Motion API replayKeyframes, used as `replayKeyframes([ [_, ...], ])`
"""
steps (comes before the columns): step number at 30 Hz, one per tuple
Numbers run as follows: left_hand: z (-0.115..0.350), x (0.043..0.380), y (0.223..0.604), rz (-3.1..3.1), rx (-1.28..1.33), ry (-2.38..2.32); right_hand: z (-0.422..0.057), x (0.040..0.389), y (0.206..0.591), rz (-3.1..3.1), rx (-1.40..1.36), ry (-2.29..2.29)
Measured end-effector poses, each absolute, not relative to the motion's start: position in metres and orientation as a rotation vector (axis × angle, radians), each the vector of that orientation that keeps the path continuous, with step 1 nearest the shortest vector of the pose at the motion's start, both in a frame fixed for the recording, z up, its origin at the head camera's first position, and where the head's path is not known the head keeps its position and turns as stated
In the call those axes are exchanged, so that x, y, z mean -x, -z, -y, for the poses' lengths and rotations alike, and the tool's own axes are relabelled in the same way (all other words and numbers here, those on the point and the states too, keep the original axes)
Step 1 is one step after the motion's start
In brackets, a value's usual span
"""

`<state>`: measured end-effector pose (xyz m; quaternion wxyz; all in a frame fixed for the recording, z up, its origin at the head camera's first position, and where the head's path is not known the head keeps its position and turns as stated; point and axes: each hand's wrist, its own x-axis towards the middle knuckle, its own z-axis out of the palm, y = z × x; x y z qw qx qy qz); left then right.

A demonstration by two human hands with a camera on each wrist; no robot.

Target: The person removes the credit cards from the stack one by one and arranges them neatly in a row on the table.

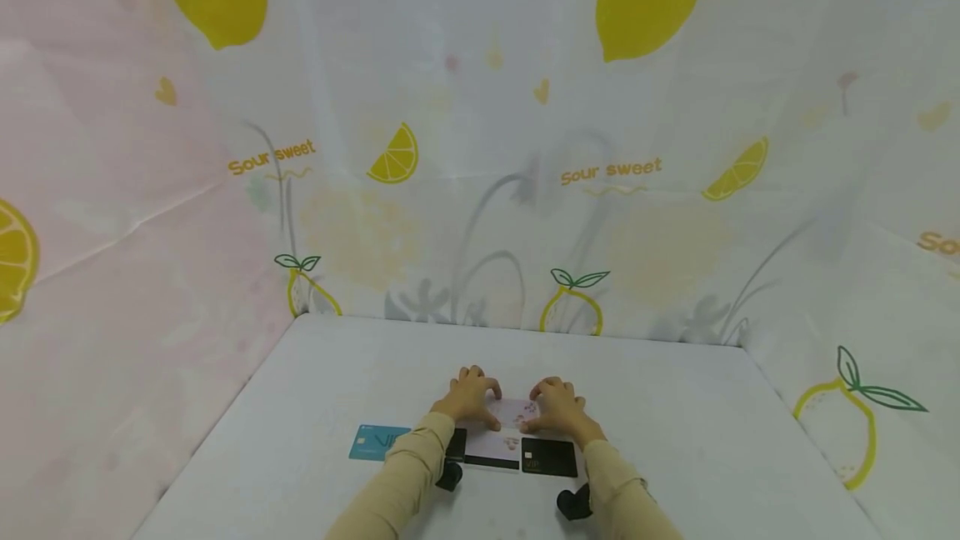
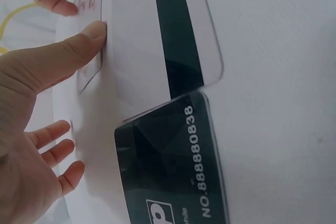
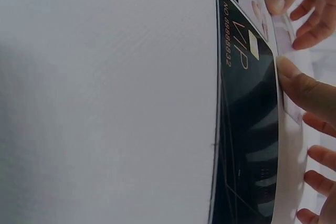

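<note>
Both hands hold a pink floral card at its two ends, thumbs at the near edge and fingers at the far edge. My left hand grips its left end, the other fingers spread behind. At the right end, my right hand does the same. Just nearer lies a white card with a black stripe and a flower print. A black card adjoins its left side, partly hidden by the left sleeve in the head view. On its right lies a black VIP card.
A blue VIP card lies at the left on the white table, partly behind the left sleeve. Black wrist devices show beneath the forearms. A lemon-printed cloth surrounds the table's back and sides.
</note>
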<state>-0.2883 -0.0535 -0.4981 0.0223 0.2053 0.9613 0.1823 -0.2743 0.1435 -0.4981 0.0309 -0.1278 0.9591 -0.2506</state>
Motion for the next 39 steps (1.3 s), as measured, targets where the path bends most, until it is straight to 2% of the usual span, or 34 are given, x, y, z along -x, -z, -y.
replayKeyframes([
  [18, 0.055, 0.284, 0.504, -3.073, -0.744, -0.653, -0.146, 0.278, 0.497, -2.997, 0.390, 0.835],
  [30, 0.056, 0.279, 0.507, -3.077, -0.709, -0.653, -0.153, 0.262, 0.511, -3.110, 0.568, 0.674],
  [39, 0.055, 0.279, 0.507, -3.086, -0.711, -0.641, -0.150, 0.262, 0.506, -3.060, 0.339, 0.856],
])
